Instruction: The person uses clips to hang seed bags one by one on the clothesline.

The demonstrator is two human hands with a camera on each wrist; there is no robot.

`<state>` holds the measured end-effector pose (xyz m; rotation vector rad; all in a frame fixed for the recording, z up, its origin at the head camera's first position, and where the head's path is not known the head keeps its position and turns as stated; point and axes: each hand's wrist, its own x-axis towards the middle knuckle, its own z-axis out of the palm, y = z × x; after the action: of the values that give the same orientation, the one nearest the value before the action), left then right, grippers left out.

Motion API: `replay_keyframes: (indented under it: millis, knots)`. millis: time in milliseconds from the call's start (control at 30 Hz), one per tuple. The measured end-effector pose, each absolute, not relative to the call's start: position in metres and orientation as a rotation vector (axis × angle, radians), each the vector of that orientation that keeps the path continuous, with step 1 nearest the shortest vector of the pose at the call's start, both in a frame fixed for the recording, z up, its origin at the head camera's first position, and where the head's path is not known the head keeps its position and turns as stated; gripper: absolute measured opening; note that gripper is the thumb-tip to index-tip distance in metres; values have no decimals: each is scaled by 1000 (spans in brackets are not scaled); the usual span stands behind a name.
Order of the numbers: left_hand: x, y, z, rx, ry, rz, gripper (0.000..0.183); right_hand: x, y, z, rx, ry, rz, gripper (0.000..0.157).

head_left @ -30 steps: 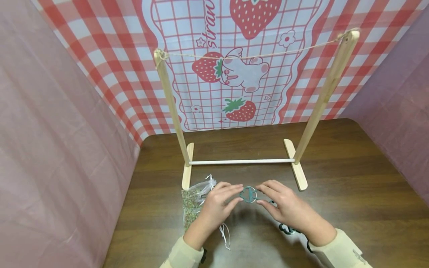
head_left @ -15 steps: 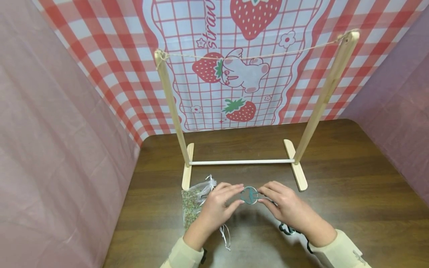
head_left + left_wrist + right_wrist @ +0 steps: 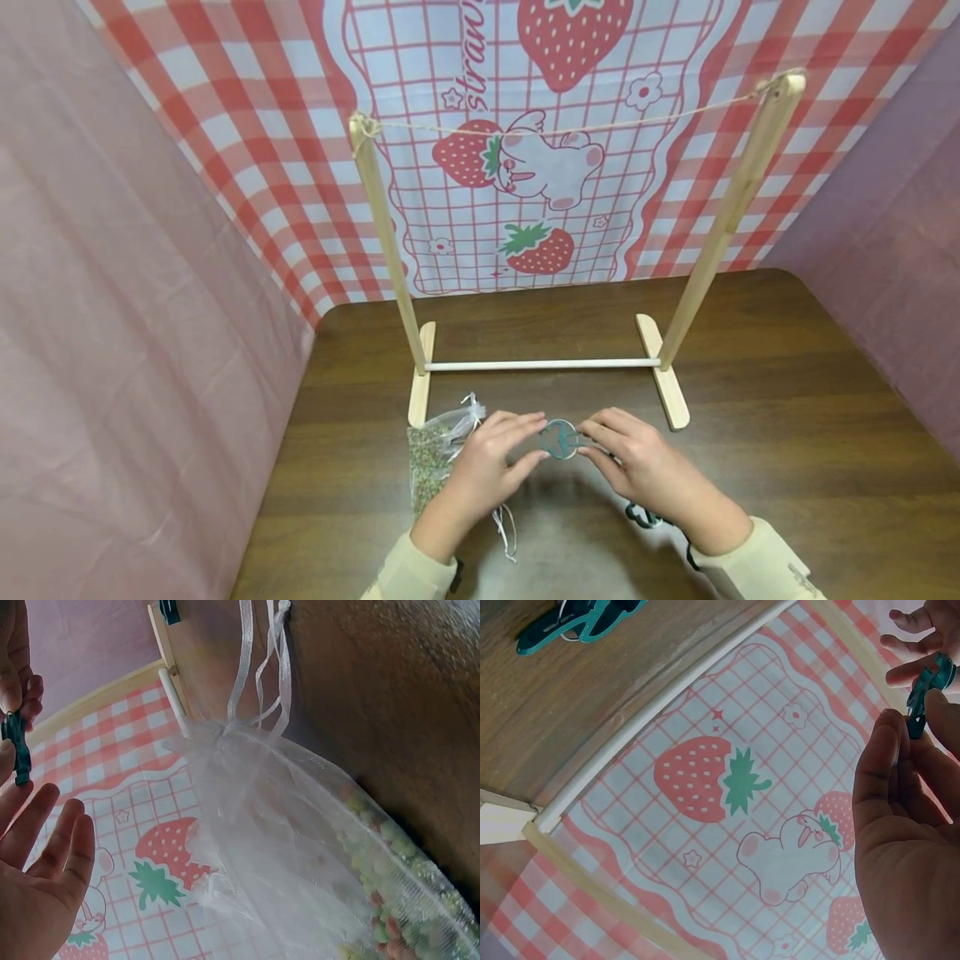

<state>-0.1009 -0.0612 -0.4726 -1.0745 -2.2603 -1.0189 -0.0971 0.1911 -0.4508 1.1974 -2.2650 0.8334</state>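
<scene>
In the head view a dark green plastic clip with a round metal spring [image 3: 562, 439] is held above the table between both hands. My right hand [image 3: 637, 454] pinches one end of it between thumb and fingertips. My left hand [image 3: 483, 467] has its thumb and index fingertip on the other end, the remaining fingers spread. The left wrist view shows the same clip [image 3: 18, 748] at its left edge. A second green clip [image 3: 642, 515] lies on the table below the right wrist, partly hidden by it; the right wrist view shows a green clip [image 3: 585, 622] at top left.
A sheer drawstring pouch [image 3: 427, 454] with small multicoloured bits lies beside the left forearm. Behind the hands stands a wooden frame [image 3: 720, 233] with a twine line [image 3: 600, 127] across its top and a white rod [image 3: 540, 365] low down. A strawberry-print cloth [image 3: 450, 208] hangs behind.
The clip has shifted slightly to the right and turned a little between the fingertips. Both hands keep hold of it. The second clip and the pouch stay in place.
</scene>
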Motion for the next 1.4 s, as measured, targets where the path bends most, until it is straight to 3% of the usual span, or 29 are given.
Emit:
replay_keyframes:
  millis: [500, 900, 1167, 1400]
  knots:
    - [-115, -104, -470, -816, -2683, -1027, 39, -97, 192, -455, 1212, -2137, 856, 28]
    - [-146, -138, -485, -631, -2915, -1012, 35, -98, 198, -454, 1191, -2102, 819, 31]
    - [-150, -148, -488, -548, -3033, -1103, 46, -98, 199, -455, 1188, -2116, 813, 31]
    - [-151, -150, -492, -538, -2950, -968, 12, -97, 201, -454, 1191, -2184, 824, 30]
